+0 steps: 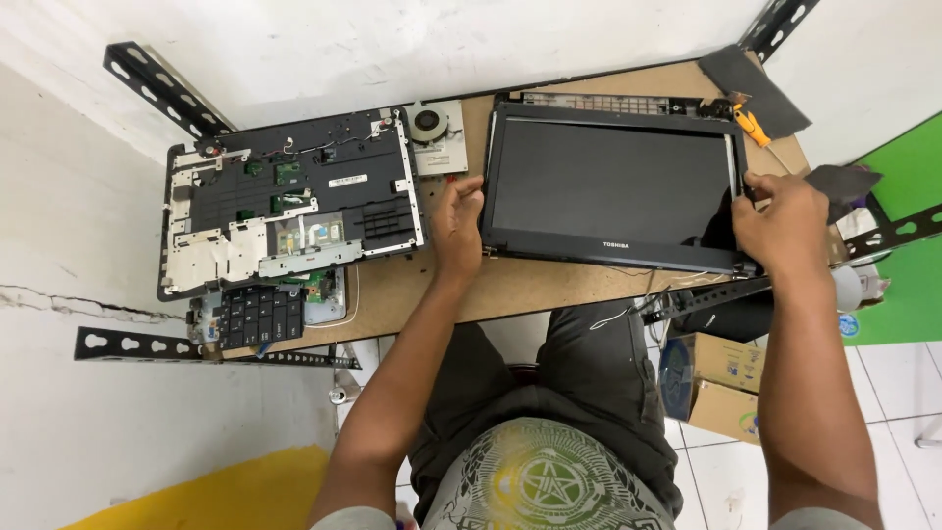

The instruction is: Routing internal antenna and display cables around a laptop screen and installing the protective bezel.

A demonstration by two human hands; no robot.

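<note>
Both hands grip a laptop screen (613, 186) lying flat on the tabletop (549, 285): the left hand (457, 224) clamped on its left edge, the right hand (780, 221) on its right edge. An opened laptop base (294, 201) lies well to the left.

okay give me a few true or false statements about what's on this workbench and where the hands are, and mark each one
1. Both hands grip the laptop screen panel, the left hand at its left edge and the right hand at its right edge. True.
2. The screen is lit and shows a picture. False: it is dark.
3. The opened laptop base lies to the left of the screen panel. True.
4. The cooling fan sits on top of the screen. False: it lies on the tabletop between the base and the panel.
5. An orange-handled tool lies near the panel's upper right corner. True.
6. The black keyboard piece is held in the right hand. False: it lies below the base, untouched.
</note>
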